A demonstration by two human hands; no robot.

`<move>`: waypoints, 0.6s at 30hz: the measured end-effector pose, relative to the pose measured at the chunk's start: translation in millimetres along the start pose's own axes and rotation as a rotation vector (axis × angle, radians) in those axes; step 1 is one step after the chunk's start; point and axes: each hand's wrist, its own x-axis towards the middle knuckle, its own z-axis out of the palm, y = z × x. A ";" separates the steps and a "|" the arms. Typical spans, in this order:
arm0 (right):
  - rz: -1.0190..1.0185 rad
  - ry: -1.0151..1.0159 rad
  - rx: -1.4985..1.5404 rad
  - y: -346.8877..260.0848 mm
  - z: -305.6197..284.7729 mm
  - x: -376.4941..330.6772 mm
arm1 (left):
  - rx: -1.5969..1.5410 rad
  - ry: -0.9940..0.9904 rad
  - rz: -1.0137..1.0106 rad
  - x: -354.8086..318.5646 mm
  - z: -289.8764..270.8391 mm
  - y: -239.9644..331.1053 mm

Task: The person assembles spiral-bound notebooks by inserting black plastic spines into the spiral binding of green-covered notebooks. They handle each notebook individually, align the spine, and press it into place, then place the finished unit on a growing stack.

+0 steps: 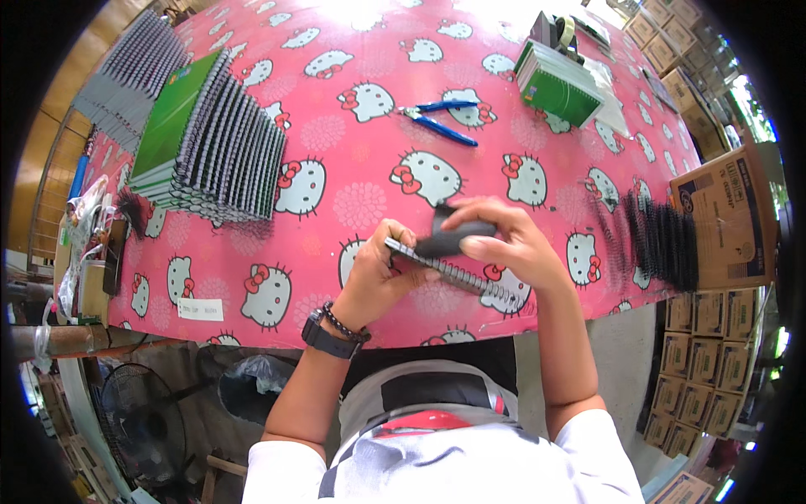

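Note:
My left hand, a dark watch and beaded bracelet at its wrist, is closed around a narrow spiral-bound notebook seen nearly edge-on. A black wire coil runs along its edge and sticks out past the lower right end. In my right hand is a dark grey, rounded, tube-like piece, gripped between thumb and fingers against the coil side. Its exact kind is unclear, partly covered by the fingers. Blue-handled cutting pliers lie beyond both hands, handles spread.
Stacked green spiral notebooks stand at left, with grey-looking ones behind. More green notebooks sit at far right beside a tape dispenser. Loose black coils lie by a cardboard box. A white label rests near the front-left edge.

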 end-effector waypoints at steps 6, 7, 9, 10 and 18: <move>-0.110 0.352 -0.600 22.9 -9.6 3.0 | -0.084 -0.076 -0.113 -0.3 1.1 0.5; -0.113 0.468 -0.761 25.3 -19.0 1.0 | -0.102 -0.096 -0.109 1.0 2.1 2.0; -0.200 0.585 -0.861 23.4 -32.0 -6.7 | 0.009 -0.099 -0.111 3.6 5.9 11.5; -0.233 0.582 -0.820 11.7 -31.1 -13.1 | 0.065 -0.101 -0.080 6.3 10.7 20.8; -0.420 0.361 -0.176 -27.9 22.3 -32.0 | 0.017 0.015 0.095 19.6 37.2 54.2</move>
